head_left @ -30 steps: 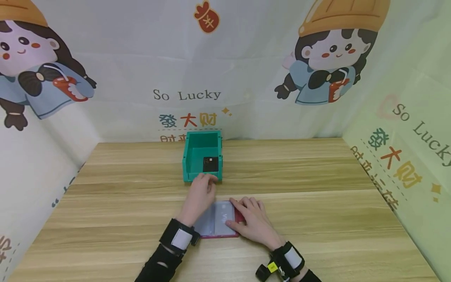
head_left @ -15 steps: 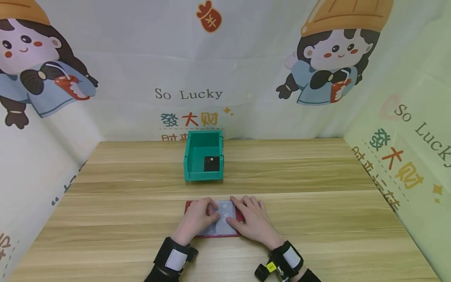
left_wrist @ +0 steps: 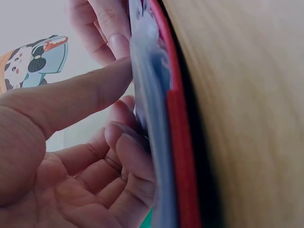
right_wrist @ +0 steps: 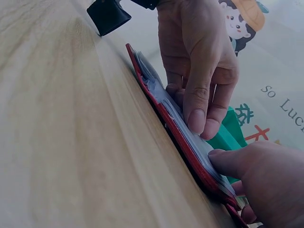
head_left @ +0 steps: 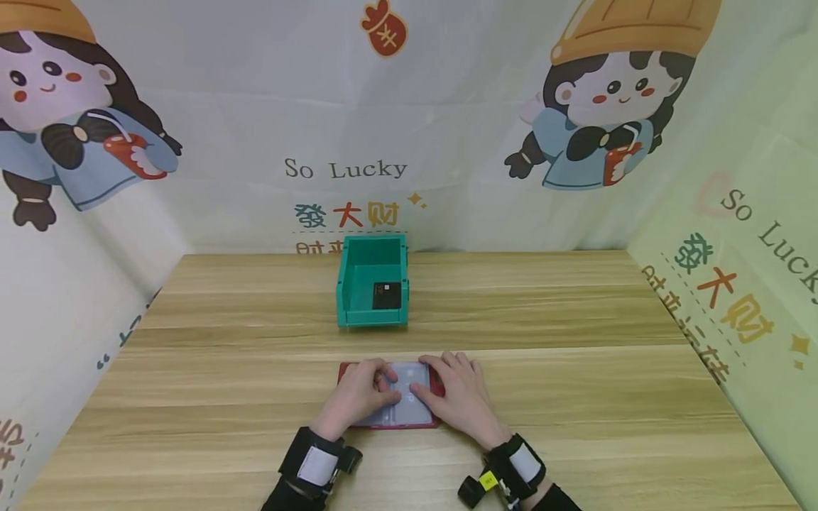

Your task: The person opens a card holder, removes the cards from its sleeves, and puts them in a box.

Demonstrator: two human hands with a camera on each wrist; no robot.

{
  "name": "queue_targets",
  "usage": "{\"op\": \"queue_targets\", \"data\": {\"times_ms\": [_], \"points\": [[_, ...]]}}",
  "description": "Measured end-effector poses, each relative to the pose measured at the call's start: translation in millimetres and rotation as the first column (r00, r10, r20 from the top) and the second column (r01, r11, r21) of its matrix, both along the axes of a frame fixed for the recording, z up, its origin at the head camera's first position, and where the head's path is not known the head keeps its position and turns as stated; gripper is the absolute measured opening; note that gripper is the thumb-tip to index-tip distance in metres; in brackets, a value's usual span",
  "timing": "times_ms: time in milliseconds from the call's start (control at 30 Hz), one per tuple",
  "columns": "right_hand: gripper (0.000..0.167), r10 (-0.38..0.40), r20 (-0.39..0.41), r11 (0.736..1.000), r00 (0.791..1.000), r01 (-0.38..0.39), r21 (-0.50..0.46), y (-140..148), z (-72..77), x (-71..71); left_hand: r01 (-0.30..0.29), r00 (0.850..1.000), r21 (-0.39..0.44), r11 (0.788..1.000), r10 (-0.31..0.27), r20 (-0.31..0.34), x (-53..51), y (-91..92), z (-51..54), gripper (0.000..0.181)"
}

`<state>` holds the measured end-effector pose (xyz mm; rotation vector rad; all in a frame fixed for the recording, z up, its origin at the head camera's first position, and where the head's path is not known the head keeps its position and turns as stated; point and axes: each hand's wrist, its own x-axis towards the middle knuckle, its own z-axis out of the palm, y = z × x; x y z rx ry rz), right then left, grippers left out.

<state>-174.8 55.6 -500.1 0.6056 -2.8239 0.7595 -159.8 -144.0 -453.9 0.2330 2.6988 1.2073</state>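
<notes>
A card holder [head_left: 410, 411] with a red cover and clear plastic sleeves lies spread on the table. My left hand [head_left: 358, 396] is over its left half, covering part of it. In the left wrist view, the left thumb [left_wrist: 102, 88] touches the sleeves and the bent fingers rest against them, with a gap between. My right hand [head_left: 461, 394] holds the right side of the holder. The right wrist view has the right thumb [right_wrist: 230, 161] on the sleeves [right_wrist: 187, 135] and the fingers curled at the red cover's end. The holder's underside is hidden.
Beyond the hands stands a green bin [head_left: 373, 317] with a dark card [head_left: 386, 296] in it. The wooden table [head_left: 562, 397] reaches to a printed cloth [head_left: 460, 142] at the back and sides.
My left hand has come back from the front edge of the green bin to the card holder's sleeves. The right hand has stayed on the holder's right side.
</notes>
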Motion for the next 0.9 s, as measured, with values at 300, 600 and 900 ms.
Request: {"op": "queue_targets", "data": {"times_ms": [300, 600, 900], "points": [[0.044, 0.043, 0.028, 0.999, 0.999, -0.042, -0.029, -1.6, 1.7, -6.3, 0.028, 1.000, 0.016, 0.999, -0.028, -0.005, -1.1, -3.5, 0.8, 0.021], [0.039, 0.027, 0.002, 0.994, 1.000, -0.027, -0.109, -2.6, -0.4, -6.4, -0.013, 0.999, 0.030, 0.999, 0.012, 0.039, 0.2, -3.7, -0.8, 0.019], [0.010, 0.021, -0.175, 0.951, 0.984, -0.073, -0.299, -1.7, -5.2, 5.9, -0.027, 1.000, 0.033, 0.999, 0.027, 0.015, -2.0, -5.3, -2.8, 0.012]]}}
